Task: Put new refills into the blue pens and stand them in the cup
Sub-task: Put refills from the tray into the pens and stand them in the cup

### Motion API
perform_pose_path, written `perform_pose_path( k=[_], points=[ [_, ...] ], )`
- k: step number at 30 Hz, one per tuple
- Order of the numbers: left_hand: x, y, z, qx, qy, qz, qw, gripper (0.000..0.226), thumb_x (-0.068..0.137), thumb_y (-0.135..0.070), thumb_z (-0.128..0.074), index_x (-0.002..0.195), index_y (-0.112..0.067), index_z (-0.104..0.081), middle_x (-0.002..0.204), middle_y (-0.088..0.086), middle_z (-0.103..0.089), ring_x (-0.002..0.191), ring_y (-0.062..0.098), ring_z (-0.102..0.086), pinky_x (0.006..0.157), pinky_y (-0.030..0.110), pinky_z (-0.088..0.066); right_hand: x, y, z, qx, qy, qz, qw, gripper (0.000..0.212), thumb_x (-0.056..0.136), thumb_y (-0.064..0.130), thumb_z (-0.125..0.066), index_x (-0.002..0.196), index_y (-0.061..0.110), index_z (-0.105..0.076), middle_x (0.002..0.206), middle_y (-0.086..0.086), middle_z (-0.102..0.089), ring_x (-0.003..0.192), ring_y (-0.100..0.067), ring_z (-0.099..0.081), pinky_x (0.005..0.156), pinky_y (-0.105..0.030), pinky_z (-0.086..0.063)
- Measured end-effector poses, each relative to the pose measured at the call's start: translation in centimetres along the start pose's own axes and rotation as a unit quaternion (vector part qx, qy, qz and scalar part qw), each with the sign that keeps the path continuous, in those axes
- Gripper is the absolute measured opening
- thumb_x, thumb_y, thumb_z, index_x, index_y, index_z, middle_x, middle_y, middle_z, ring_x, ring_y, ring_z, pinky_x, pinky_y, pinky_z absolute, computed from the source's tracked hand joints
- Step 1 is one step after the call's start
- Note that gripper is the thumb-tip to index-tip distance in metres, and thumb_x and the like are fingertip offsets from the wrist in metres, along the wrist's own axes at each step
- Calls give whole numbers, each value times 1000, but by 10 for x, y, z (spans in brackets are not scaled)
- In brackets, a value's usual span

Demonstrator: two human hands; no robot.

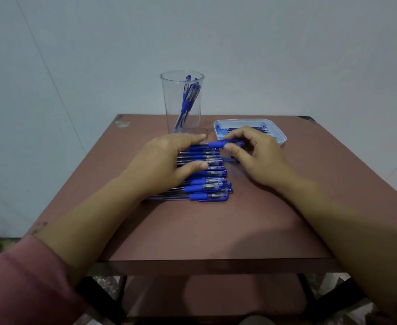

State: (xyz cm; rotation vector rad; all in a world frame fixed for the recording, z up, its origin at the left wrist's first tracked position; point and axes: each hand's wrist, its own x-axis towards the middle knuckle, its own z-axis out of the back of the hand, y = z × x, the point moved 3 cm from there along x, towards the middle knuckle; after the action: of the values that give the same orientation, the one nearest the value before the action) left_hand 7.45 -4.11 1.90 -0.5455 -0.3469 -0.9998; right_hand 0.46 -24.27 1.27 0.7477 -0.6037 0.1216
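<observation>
Several blue pens lie side by side in a row on the brown table. My left hand lies over the row's far part, its fingertips holding the barrel of the farthest pen. My right hand pinches that same pen's blue cap end between thumb and fingers. A tall clear cup behind the row holds a few blue pens that lean to the right.
A shallow white tray with refills and small parts sits at the back right, partly hidden by my right hand. The table's front edge is close to me, and a plain wall stands behind the table.
</observation>
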Motion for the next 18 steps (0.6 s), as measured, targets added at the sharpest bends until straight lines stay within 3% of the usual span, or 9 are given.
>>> perform_pose_path(
  k=[2, 4, 9, 12, 18],
  points=[
    [-6, 1, 2, 53, 72, 41, 995, 83, 81, -72, -43, 150, -27, -34, 151, -5, -41, 141, 9, -33, 111, 22, -22, 0, -5, 8, 17, -24, -34, 999, 13, 91, 19, -66, 100, 27, -64, 91, 17, -64, 84, -2, -61, 80, -21, -50],
    [-13, 1, 3, 85, 122, 77, 986, 96, 77, -80, -31, 154, -23, -21, 158, -3, -28, 146, 13, -21, 115, 25, -16, -2, -6, 13, 43, -37, -51, 997, 12, 92, 17, -65, 102, 23, -65, 91, 15, -64, 84, -4, -62, 81, -26, -52],
    [-40, -7, -6, 115, 155, 96, 977, 107, 72, -88, -10, 155, -21, -14, 161, -1, -18, 147, 15, -16, 120, 36, -15, 0, 0, 19, 101, -63, -56, 991, 15, 95, 21, -60, 106, 31, -63, 101, 8, -68, 96, -13, -66, 87, -41, -55],
    [-48, -7, -12, 95, 155, 108, 977, 103, 73, -87, -9, 154, -24, -18, 161, -5, -19, 146, 10, -16, 121, 34, -12, 6, 7, 25, 100, -91, -31, 990, 17, 93, 20, -62, 108, 29, -58, 96, 11, -64, 88, -6, -63, 80, -32, -54],
    [-49, -7, -13, 86, 148, 116, 978, 99, 74, -87, -14, 153, -29, -23, 159, -8, -22, 145, 10, -18, 121, 38, -15, 36, 34, 39, 163, -154, 4, 974, 29, 92, 10, -64, 104, 23, -41, 89, -2, -58, 79, -7, -57, 75, -20, -47]
  ],
)
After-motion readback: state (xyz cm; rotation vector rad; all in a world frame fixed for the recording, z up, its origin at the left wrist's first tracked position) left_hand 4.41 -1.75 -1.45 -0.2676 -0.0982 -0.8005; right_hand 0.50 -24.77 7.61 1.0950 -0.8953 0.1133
